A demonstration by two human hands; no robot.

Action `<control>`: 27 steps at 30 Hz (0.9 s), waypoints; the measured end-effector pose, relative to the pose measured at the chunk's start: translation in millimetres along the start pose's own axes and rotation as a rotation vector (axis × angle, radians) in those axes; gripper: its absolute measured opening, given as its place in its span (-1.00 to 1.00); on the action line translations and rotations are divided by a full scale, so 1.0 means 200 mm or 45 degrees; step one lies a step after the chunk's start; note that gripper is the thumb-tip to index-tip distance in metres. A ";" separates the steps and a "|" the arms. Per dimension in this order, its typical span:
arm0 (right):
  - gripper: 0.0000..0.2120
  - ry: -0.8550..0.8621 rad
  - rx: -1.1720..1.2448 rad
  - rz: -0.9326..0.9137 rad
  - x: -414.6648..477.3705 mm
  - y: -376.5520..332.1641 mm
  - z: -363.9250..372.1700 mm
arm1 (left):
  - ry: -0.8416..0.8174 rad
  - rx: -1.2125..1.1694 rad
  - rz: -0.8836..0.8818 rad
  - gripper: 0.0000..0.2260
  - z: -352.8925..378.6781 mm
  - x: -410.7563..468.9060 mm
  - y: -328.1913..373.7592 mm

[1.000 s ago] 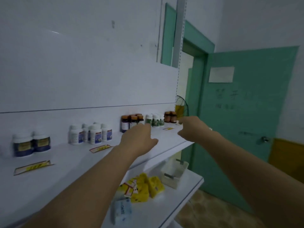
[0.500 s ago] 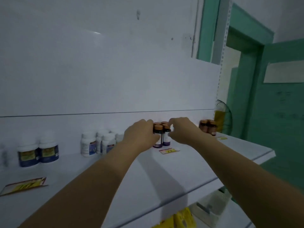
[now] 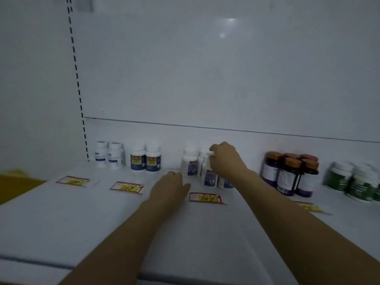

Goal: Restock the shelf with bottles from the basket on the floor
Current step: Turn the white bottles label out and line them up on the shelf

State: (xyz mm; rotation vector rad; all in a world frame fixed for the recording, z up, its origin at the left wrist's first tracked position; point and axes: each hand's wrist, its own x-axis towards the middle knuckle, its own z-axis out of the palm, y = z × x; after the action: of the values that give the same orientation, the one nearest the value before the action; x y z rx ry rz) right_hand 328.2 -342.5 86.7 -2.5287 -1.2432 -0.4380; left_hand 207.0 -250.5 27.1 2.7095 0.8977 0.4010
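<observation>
while right hand pinches cap of white plastic bottle with blue label, fingertips curled together on it, bottle stands packed among matching white bottles at back of white metal shelf; left hand rests on shelf just beside cluster, fingers relaxed, holding nothing; risks: cap-only grip lets bottle tilt, toppling neighbours; wrist hangs over front bottles, could sweep them forward; dark amber bottles with orange caps near forearm, elbow swing could clip them; basket not in view
</observation>
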 end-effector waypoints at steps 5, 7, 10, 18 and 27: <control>-0.75 0.115 -0.059 -0.067 0.00 0.01 0.16 | -0.097 0.141 0.070 -0.50 0.10 0.05 -0.01; -0.76 0.175 -0.018 -0.047 0.01 0.01 0.18 | -0.146 0.184 0.090 -0.50 0.13 0.08 -0.04; -0.79 0.230 0.059 0.018 0.01 0.01 0.20 | -0.176 0.220 0.099 -0.48 0.15 0.09 -0.06; -0.75 0.277 0.400 -0.062 0.01 0.00 0.12 | -0.086 -0.078 0.027 -0.43 0.12 0.07 -0.06; -0.80 0.281 0.941 -0.030 -0.04 -0.04 0.06 | 0.061 -0.694 0.180 -0.55 0.04 0.04 -0.01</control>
State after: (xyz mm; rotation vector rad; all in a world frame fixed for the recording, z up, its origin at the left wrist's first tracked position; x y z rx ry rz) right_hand 319.2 -339.5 73.6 -1.7926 -1.0885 -0.1971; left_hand 215.0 -246.1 21.0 2.2677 0.5095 0.6361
